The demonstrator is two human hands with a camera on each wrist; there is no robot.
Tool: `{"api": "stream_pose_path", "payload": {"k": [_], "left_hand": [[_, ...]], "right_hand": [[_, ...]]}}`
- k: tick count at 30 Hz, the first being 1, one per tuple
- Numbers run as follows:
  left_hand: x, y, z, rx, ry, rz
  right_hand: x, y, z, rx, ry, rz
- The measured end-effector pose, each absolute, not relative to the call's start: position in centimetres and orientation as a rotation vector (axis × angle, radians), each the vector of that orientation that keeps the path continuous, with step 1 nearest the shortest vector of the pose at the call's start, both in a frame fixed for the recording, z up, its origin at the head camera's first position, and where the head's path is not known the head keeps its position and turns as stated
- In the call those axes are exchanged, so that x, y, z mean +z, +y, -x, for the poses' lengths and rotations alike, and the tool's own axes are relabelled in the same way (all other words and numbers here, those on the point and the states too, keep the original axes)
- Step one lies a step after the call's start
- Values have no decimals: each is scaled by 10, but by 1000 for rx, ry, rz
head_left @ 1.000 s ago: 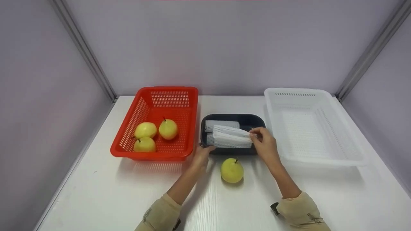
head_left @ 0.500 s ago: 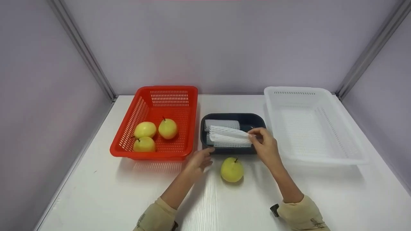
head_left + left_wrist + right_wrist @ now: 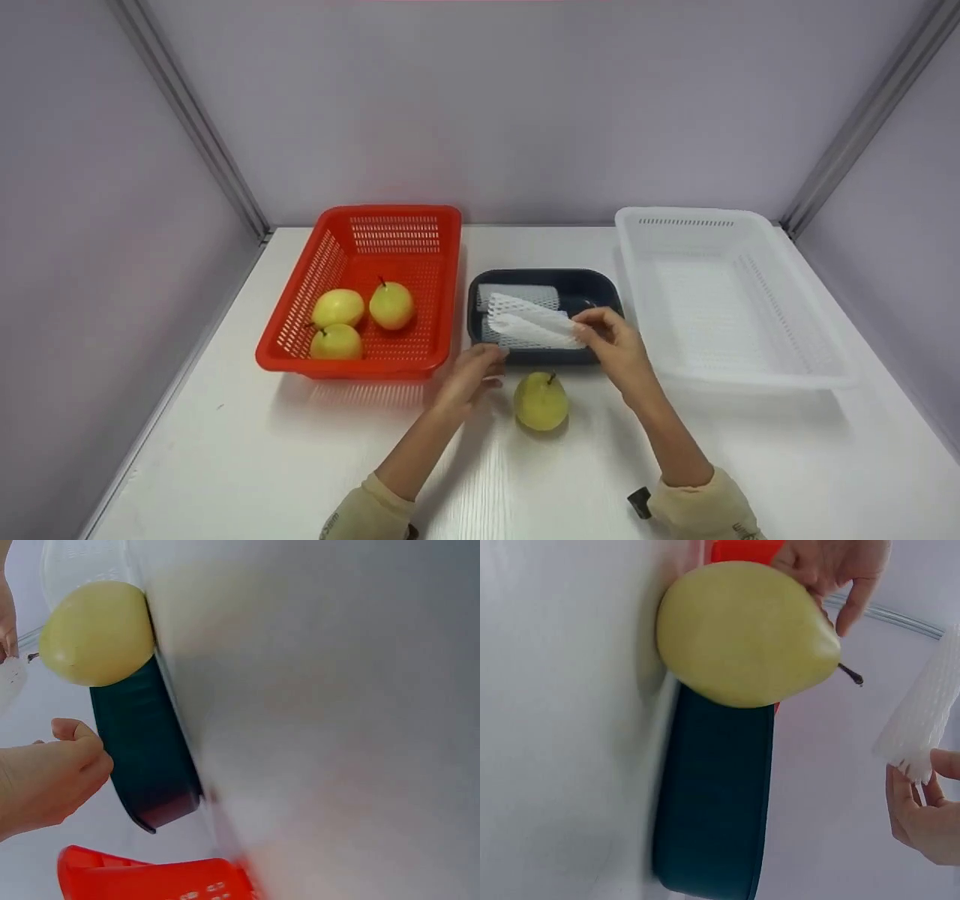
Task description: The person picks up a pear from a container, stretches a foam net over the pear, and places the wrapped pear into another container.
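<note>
4 pears (image 3: 541,403) | 3 foam nets (image 3: 531,324) | 2 baskets (image 3: 352,367) | 1 tray (image 3: 547,358)

I see two bare forearms (image 3: 671,431) stretched forward from beige fabric sleeves (image 3: 697,501); the bare right hand (image 3: 621,351) pinches between thumb and fingers (image 3: 901,799), while the bare left hand (image 3: 469,376) has its fingers loosely bent.

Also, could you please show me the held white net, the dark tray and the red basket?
Held white net (image 3: 531,324): head view, middle section.
Dark tray (image 3: 714,799): right wrist view, outer wall.
Red basket (image 3: 394,367): head view, near rim.
</note>
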State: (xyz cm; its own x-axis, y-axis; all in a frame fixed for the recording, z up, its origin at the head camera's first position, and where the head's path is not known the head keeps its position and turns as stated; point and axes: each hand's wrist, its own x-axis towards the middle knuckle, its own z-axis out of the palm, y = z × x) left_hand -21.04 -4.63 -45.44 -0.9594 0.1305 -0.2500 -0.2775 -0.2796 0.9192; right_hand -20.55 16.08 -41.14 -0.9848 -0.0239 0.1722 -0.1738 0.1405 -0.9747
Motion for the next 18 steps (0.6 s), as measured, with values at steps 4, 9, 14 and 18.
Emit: {"api": "stream_pose_path", "payload": {"k": [4,9,14,18], "left_hand": [[-440,-40,207,2347,1763,1],[-425,-33,199,2235,1841,-202],[-418,-30,194,2186,1707,-357],[-415,-31,194,2175,1615,-413]], "right_hand": [[-407,158,201,2156,-2195,-247],[-398,153,192,2320,-2143,-258],[-393,153,185,2440,-2134,-268],[-391,153,181,2486,-2126,-289]]}}
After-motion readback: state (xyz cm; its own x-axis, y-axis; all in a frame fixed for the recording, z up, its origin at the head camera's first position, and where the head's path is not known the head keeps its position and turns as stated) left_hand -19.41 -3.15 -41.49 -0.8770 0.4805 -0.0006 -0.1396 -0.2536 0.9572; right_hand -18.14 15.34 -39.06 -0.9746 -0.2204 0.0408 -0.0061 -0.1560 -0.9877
